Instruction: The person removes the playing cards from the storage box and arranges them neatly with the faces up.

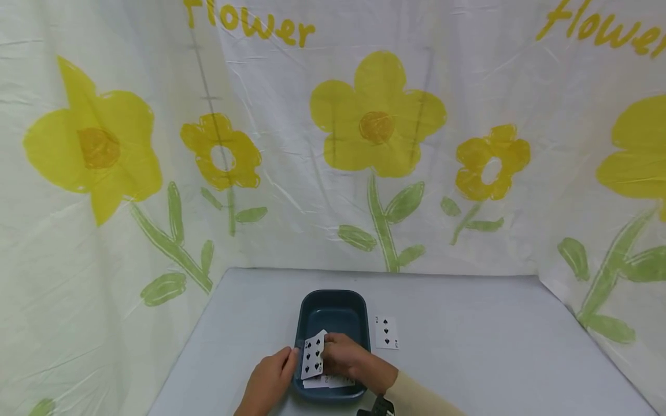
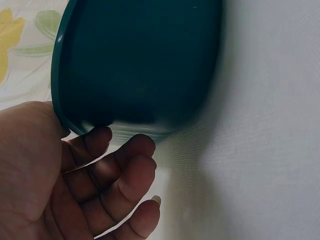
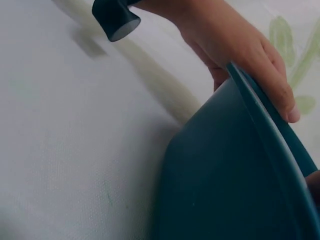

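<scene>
A dark teal tray (image 1: 333, 297) stands on the table. My left hand (image 1: 267, 378) grips its left wall, thumb over the rim and fingers against the outside, as the left wrist view (image 2: 100, 180) shows. Inside the tray, my right hand (image 1: 346, 358) pinches the right edge of a white playing card (image 1: 312, 361) with several black spades, tilted up near the left wall. Another card's corner shows behind it. More playing cards (image 1: 317, 382) lie on the tray's bottom at the near end. My right fingertips are largely hidden.
A loose playing card (image 1: 386, 333) with three spades lies face up on the white tabletop (image 1: 468, 346), just right of the tray. A white curtain (image 1: 291, 231) painted with yellow flowers hangs behind and at both sides.
</scene>
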Tool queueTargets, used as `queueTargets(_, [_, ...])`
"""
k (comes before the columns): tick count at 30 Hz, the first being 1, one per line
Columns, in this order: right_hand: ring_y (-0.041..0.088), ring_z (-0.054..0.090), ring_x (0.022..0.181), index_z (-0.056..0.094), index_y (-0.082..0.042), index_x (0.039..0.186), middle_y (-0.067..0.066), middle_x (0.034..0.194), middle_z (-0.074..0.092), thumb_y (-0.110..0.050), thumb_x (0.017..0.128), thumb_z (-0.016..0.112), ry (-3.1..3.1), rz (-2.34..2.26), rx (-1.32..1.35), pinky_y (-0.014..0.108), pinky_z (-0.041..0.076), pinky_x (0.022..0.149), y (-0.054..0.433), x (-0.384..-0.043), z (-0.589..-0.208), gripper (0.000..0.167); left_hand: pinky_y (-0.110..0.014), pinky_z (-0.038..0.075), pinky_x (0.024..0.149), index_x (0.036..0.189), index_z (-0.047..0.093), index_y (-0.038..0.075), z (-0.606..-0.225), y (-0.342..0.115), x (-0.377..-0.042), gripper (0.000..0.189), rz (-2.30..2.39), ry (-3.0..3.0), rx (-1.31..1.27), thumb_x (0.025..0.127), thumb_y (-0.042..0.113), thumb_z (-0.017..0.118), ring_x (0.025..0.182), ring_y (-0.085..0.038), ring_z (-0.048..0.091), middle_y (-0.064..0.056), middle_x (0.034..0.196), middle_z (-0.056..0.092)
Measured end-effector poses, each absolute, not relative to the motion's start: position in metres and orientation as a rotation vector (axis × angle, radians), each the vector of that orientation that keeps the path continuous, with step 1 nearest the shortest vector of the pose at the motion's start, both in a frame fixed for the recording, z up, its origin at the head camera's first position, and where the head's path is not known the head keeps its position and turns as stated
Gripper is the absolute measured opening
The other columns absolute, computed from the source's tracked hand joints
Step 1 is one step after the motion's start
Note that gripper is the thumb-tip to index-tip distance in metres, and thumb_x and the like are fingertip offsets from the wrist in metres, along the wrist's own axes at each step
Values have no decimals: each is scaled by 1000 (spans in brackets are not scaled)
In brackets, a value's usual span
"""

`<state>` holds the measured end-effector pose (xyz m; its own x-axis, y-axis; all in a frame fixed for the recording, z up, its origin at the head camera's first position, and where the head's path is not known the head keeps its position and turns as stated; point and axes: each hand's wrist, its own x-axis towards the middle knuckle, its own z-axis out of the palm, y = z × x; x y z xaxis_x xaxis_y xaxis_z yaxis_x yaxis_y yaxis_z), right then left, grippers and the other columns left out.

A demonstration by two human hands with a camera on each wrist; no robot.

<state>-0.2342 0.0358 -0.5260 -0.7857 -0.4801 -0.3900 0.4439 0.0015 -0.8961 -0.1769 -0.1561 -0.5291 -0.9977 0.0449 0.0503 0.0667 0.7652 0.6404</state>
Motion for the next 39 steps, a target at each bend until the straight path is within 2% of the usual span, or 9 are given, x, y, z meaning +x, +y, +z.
queueTargets(9, [38, 64, 106, 49, 12, 130, 21, 110, 65, 12, 89, 50, 1696, -1848, -14, 53, 52, 88, 37, -235, -529, 41, -27, 35, 54, 78, 52, 15, -531, -155, -177, 33, -1059, -2926, -102, 106, 30, 48, 57, -10, 40, 6, 62, 38])
queueTargets(16, [32, 67, 100, 50, 6, 134, 16, 106, 67, 7, 91, 54, 1758, -1858, 30, 47, 54, 84, 40, -231, -525, 43, -28, 36, 54, 79, 54, 14, -531, -153, -177, 32, -1060, -2925, -104, 106, 30, 48, 57, -9, 41, 7, 62, 39])
queueTargets(27, [33, 66, 106, 50, 6, 134, 19, 116, 66, 6, 90, 55, 1652, -1982, -51, 46, 53, 88, 58, -227, -513, 44, -28, 34, 53, 74, 49, 16, -533, -154, -177, 36, -1003, -2927, -52, 106, 31, 46, 55, -10, 39, 6, 59, 39])
queueTargets(39, [32, 67, 104, 43, 7, 140, 22, 125, 62, 1, 93, 58, 1660, -2071, -63, 43, 53, 89, 112, -240, -483, 50, -28, 36, 55, 77, 50, 15, -533, -156, -178, 37, -1031, -2940, -43, 106, 36, 45, 58, -11, 42, 5, 61, 40])
